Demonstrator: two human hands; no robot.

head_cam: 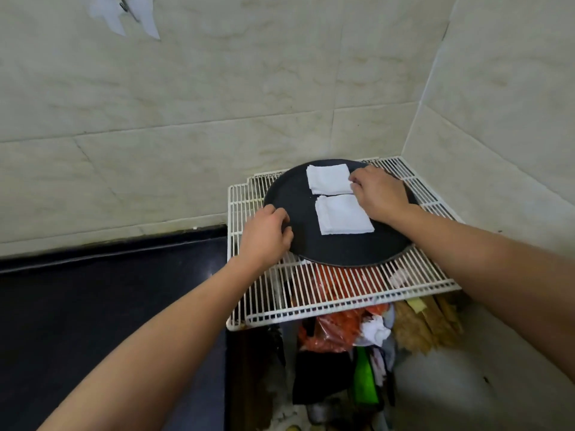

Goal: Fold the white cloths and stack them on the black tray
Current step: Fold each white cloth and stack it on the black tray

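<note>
A round black tray (339, 250) lies on a white wire rack in the corner. Two folded white cloths sit on it side by side: the far cloth (328, 178) and the near cloth (342, 214). My left hand (266, 236) grips the tray's left rim with curled fingers. My right hand (378, 192) rests over the right side of the tray, and its fingertips pinch the right edge of the far cloth.
The white wire rack (326, 293) spans a bin full of rubbish, red bags and a crumpled white cloth (375, 332). A black counter (109, 306) lies to the left. Tiled walls close in behind and on the right.
</note>
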